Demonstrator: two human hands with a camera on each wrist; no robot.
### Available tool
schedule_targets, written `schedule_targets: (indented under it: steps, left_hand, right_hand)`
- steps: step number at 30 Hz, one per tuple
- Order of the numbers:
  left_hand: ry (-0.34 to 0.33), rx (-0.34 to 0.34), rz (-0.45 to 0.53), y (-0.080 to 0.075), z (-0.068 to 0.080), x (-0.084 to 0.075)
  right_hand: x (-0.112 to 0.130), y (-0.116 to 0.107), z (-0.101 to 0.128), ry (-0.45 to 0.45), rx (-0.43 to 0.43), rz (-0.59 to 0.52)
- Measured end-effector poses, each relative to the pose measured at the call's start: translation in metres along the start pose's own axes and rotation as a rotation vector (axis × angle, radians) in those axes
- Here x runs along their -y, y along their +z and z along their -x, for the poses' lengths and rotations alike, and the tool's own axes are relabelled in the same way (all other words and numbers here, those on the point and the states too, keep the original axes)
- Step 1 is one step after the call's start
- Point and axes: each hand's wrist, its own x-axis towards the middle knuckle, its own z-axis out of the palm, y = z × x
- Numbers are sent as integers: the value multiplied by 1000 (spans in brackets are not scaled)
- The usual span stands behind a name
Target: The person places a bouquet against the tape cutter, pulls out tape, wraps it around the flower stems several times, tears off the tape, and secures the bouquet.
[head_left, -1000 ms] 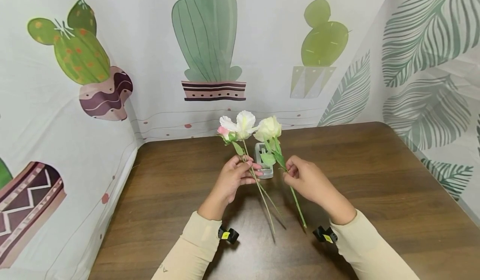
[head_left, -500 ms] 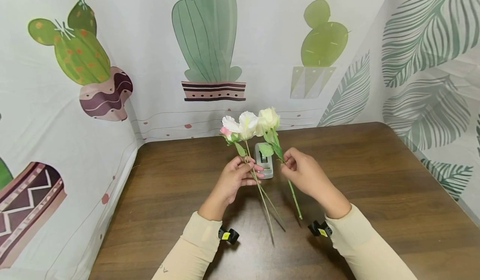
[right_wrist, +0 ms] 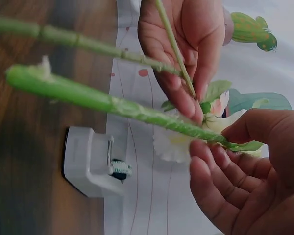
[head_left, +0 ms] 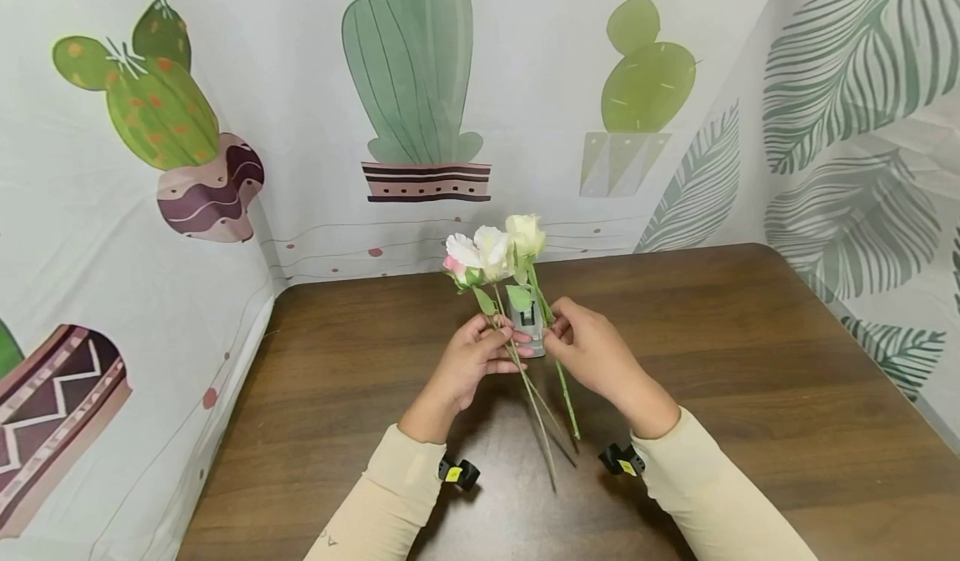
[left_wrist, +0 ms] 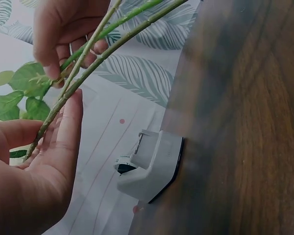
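Note:
My left hand (head_left: 467, 359) pinches two thin stems between thumb and fingers. One bears a broad white flower (head_left: 491, 249), the other a pink-and-white rosebud (head_left: 459, 274) with green leaves. From the right, my right hand (head_left: 596, 351) pinches the green stem (right_wrist: 83, 95) of a cream rose (head_left: 525, 236), just below its leaves. The rose's head is close beside the white flower, overlapping it in the head view. In the left wrist view the stems (left_wrist: 102, 58) cross between the two hands. All the flowers are above the table.
A grey-white tape dispenser (left_wrist: 154, 169) stands on the brown wooden table (head_left: 360, 378), behind the hands and partly hidden by them in the head view. White cloth (head_left: 315, 127) printed with cacti and leaves hangs along the back and left sides.
My right hand has moved left with the cream rose, closing the gap to the other two flowers. My left hand has stayed nearly still.

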Motion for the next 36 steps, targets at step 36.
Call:
schedule_targets:
  steps: [36]
  left_hand:
    - [46, -48, 39, 7, 1, 5]
  right_hand:
    - [6, 31, 2, -110, -33, 49]
